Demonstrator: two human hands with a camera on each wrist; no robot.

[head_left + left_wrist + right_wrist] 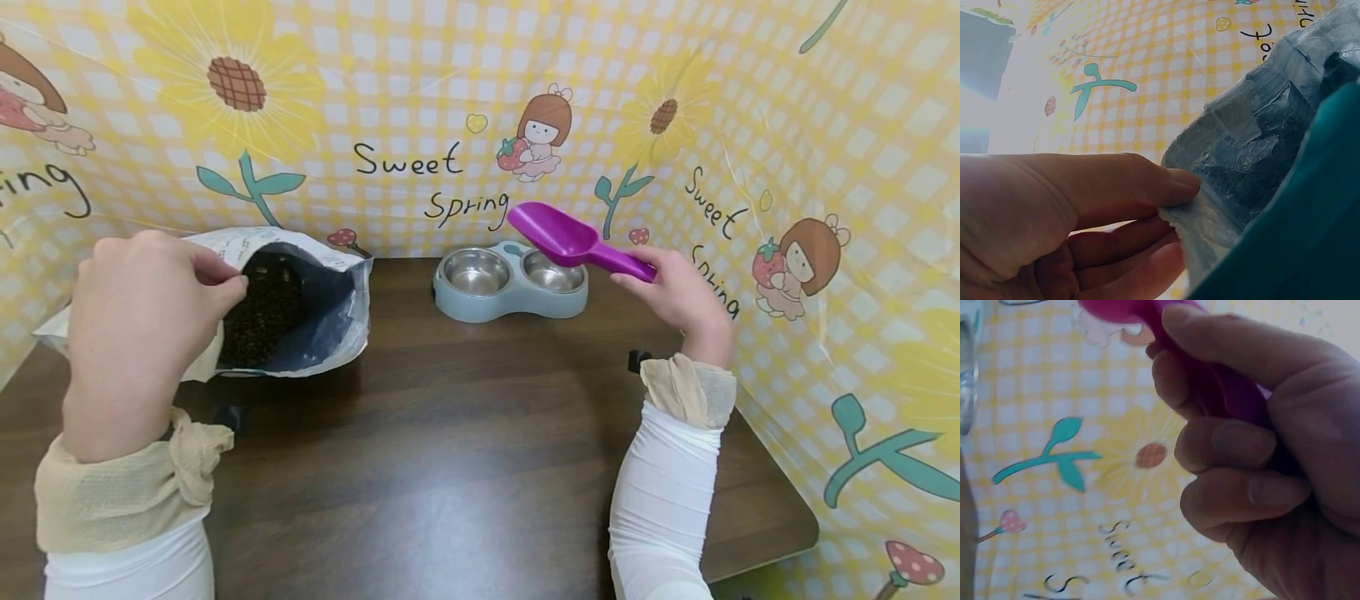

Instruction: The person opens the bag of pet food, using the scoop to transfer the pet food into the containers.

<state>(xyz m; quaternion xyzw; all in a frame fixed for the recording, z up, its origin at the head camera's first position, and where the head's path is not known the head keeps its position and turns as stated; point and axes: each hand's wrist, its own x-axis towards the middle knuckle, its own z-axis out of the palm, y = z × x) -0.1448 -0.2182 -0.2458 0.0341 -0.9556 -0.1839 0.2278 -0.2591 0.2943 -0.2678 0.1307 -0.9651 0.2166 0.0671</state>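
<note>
since the left hand point(138, 333) pinches the upper lip of the foil bag point(300, 308), its mouth stays open toward the middle of the table point(465, 433), dark pellets exposed. right hand point(678, 296) has fingers curled round the handle of the purple scoop point(573, 242), held raised, empty, above the double pet bowl point(510, 287) at the back.

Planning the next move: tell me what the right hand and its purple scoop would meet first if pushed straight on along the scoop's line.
Probably nothing on the table: the right hand holds the purple scoop raised above the double bowl, aimed up-left toward the patterned backdrop. Depth is unclear.
</note>
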